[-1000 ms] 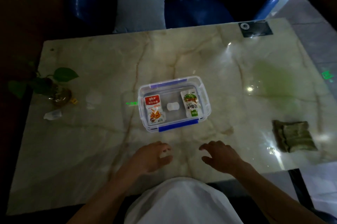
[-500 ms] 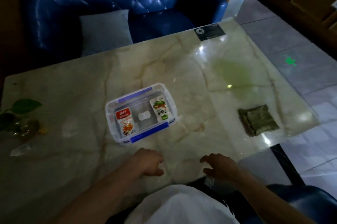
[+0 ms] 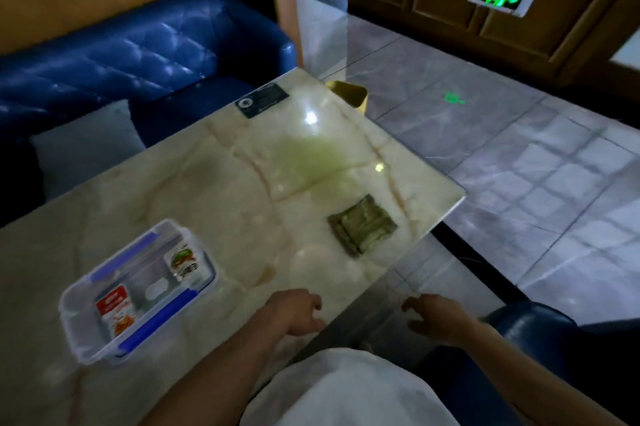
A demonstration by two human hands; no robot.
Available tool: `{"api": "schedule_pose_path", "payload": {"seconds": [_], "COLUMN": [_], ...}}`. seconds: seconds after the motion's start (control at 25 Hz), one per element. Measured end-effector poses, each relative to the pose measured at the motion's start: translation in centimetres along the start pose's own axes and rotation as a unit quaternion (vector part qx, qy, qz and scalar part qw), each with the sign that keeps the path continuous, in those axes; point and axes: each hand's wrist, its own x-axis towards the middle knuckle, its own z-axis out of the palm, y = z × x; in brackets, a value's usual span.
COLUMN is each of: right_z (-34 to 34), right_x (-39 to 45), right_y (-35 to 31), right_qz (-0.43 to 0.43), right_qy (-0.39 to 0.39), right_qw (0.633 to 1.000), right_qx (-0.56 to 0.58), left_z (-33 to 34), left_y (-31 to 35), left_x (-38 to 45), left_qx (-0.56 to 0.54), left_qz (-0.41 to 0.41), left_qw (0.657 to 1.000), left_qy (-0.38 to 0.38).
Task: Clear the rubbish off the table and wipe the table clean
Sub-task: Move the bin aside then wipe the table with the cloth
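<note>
The marble table [image 3: 221, 197] fills the left and middle of the view. A folded green cloth [image 3: 362, 225] lies near its right edge. A clear plastic box with blue clips [image 3: 138, 290] holds two snack packets, one red [image 3: 116, 309] and one green [image 3: 183, 262]. A pale green stain [image 3: 308, 157] spreads across the far right of the tabletop. My left hand [image 3: 294, 311] rests at the table's near edge, fingers loosely curled, holding nothing. My right hand [image 3: 433, 316] hovers off the table's corner, empty, fingers relaxed.
A blue leather sofa [image 3: 114, 58] with a grey cushion [image 3: 83, 148] stands behind the table. A gold-coloured bin [image 3: 349, 93] sits on the floor past the far right corner. A black card [image 3: 261, 101] lies at the far edge. Tiled floor stretches right; a blue seat [image 3: 530, 325] sits by my right arm.
The view has swung to the right, so the plant and scraps at the left are out of frame. My right hand has moved off the table's corner. Both hands remain empty.
</note>
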Motion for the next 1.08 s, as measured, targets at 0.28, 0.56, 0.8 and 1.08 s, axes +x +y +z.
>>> {"api": "schedule_pose_path", "payload": {"seconds": [0.28,0.56,0.8,1.08], "right_z": [1.8,2.6,0.0,-5.7], "right_x": [-4.8,-6.6,-5.3,-3.0], "right_y": [7.5,13.8,19.7,27.0], "right_qz": [0.080,0.159,0.217,0.259], "right_qy": [0.027,0.048,0.056,0.057], "right_qw": [0.990,0.970,0.946,0.929], "right_qx": [0.117,0.179,0.234,0.258], "left_z": [-4.4,-8.2,-12.8,-19.3], "left_y": [10.1,19.2,24.9,31.0], "left_x": [5.5,12.2,19.0,26.3], "left_qx": [0.062,0.156,0.199,0.162], "left_qz": [0.109,0.206,0.246,0.275], "left_qw": [0.992,0.966,0.948,0.947], "left_qy": [0.020,0.019,-0.025,-0.029]}}
